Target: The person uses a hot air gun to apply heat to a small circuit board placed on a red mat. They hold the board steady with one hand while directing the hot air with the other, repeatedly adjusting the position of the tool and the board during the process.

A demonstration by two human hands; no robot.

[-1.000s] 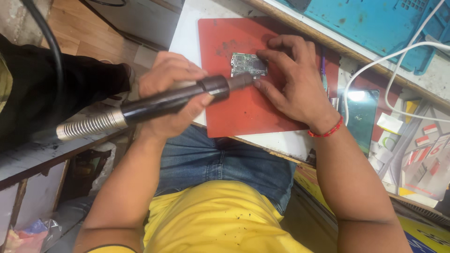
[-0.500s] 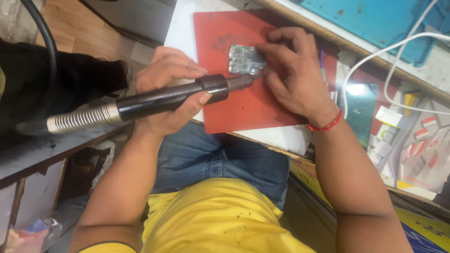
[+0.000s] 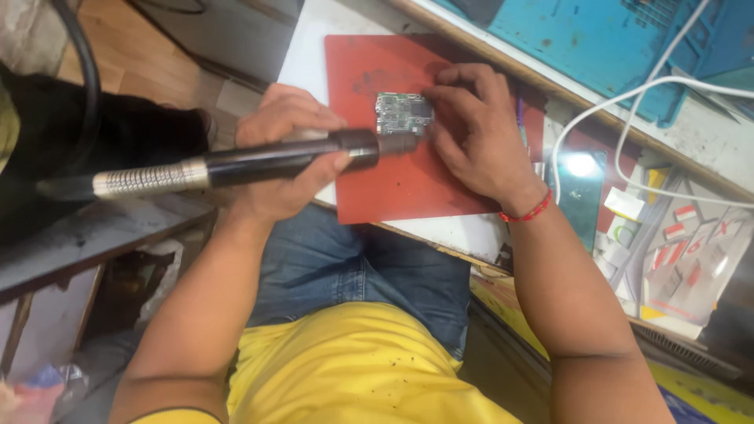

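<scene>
My left hand [image 3: 283,157] is wrapped around a black hot-air tool [image 3: 251,163] with a ribbed metal end, held nearly level. Its nozzle touches or hovers right at the near edge of a small green circuit board [image 3: 400,114]. The board lies on a red mat [image 3: 393,184] on the white bench. My right hand [image 3: 475,137], with a red thread bracelet at the wrist, presses its fingertips on the board's right side and pins it to the mat.
A blue work mat [image 3: 581,31] lies at the far side. White cables [image 3: 628,118] loop over the bench. A phone with a glaring screen [image 3: 583,188] and a tray of small parts [image 3: 683,251] sit at the right. A black hose [image 3: 82,55] hangs at the left.
The hot-air tool has levelled out a little and its nozzle stays at the board. My right hand keeps its fingers on the board.
</scene>
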